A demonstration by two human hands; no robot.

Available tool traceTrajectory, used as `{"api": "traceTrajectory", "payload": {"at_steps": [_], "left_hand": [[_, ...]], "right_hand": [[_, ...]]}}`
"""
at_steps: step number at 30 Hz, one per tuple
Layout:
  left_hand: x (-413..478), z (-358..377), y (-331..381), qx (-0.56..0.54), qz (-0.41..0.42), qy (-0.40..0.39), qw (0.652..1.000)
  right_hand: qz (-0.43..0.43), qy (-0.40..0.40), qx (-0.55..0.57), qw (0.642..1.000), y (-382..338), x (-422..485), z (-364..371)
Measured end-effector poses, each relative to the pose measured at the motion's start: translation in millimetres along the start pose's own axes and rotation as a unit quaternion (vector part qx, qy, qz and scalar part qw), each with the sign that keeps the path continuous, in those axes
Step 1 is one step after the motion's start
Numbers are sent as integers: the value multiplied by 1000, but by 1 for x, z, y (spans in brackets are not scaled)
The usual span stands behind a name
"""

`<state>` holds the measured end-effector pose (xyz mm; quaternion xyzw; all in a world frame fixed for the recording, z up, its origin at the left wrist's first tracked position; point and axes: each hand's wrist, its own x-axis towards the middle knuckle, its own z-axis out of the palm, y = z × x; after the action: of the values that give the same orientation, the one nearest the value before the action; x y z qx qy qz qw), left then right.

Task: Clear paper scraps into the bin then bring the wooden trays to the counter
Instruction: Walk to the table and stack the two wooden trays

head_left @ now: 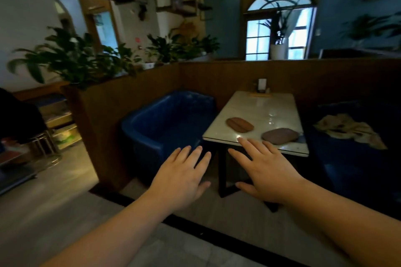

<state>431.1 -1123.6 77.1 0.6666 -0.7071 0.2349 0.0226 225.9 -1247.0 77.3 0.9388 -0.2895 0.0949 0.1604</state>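
Note:
Two oval wooden trays lie on a white marble table (pixel 269 104): one tray (pixel 239 124) near the table's left side, the other tray (pixel 280 136) close to the near edge. My left hand (pixel 181 176) is stretched out in the air, fingers apart, holding nothing, short of the table and in front of the blue seat. My right hand (pixel 263 171) is also spread and empty; its fingertips overlap the table's near edge in the image, just left of the nearer tray. I see no paper scraps on the table.
A blue armchair (pixel 167 123) stands left of the table and a dark blue seat (pixel 355 158) with a crumpled cloth (pixel 349 128) on the right. A small holder (pixel 262 85) sits at the table's far end. Wooden partitions with potted plants (pixel 71 58) enclose the booth.

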Motion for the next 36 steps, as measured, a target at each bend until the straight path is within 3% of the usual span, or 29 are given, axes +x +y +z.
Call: {"api": "traceTrajectory", "payload": {"at_steps": [8,19,29,36], "left_hand": [[134,89,-5,-37,44,10,998],[334,217,-72,-74,110,33,991],[469,303,-89,-97,153,25,983],[586,366,-66,-75,161,8,984]], "right_hand": [[92,-34,-11,995,98,48,75],[201,-79,-22,976,206,183,167],[238,-125,-6,963,299,240,240],[250,-128,18,960,403,276,316]]}}
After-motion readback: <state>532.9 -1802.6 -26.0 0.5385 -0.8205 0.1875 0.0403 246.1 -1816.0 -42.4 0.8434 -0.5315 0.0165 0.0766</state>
